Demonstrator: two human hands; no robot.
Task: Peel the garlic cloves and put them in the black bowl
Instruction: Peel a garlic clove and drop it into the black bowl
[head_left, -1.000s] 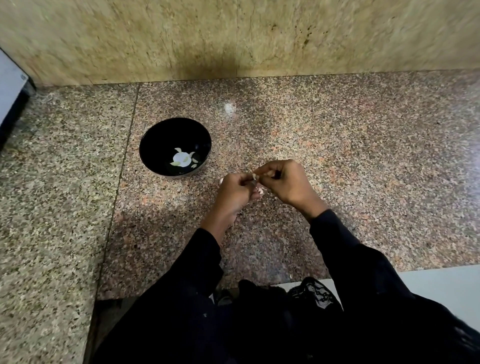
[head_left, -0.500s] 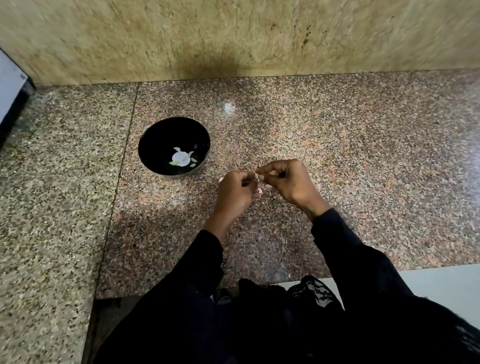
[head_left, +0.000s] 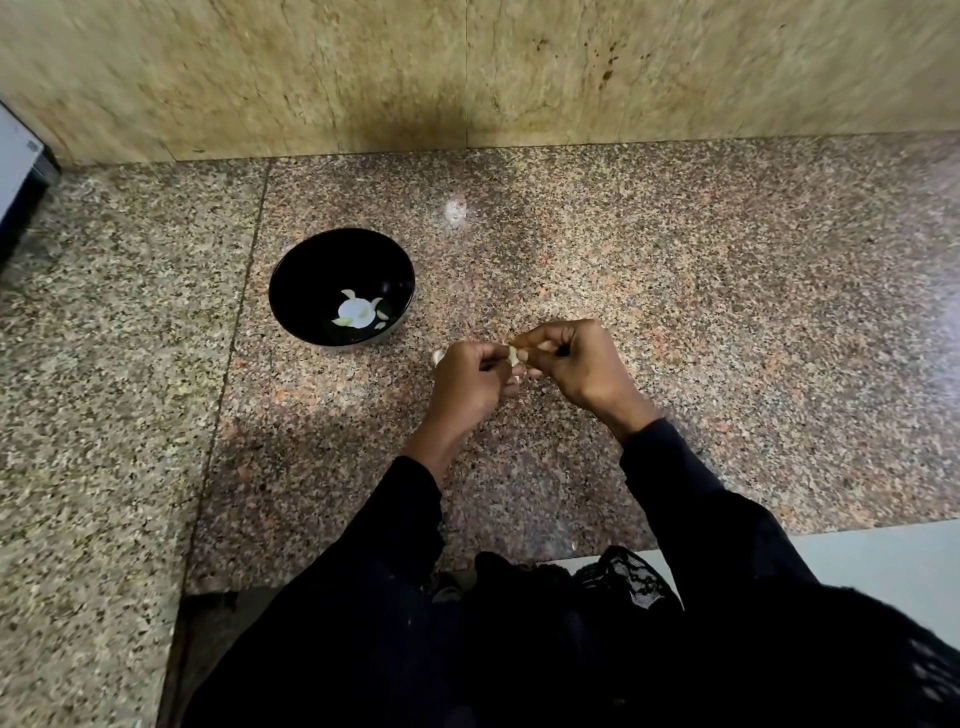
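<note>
Little changed: your left hand (head_left: 470, 382) and right hand (head_left: 576, 364) still pinch the garlic clove (head_left: 513, 355), fingers curled; peeling continues, black bowl (head_left: 291, 280) waits far-left.

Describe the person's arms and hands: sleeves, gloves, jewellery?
Both arms are covered by long black sleeves, the left sleeve and right sleeve, each ending at the wrist. The left hand and right hand are bare: no gloves, and no rings, watch or bracelet visible from this view. A bit of black lace shows on the clothing near the body.
</note>
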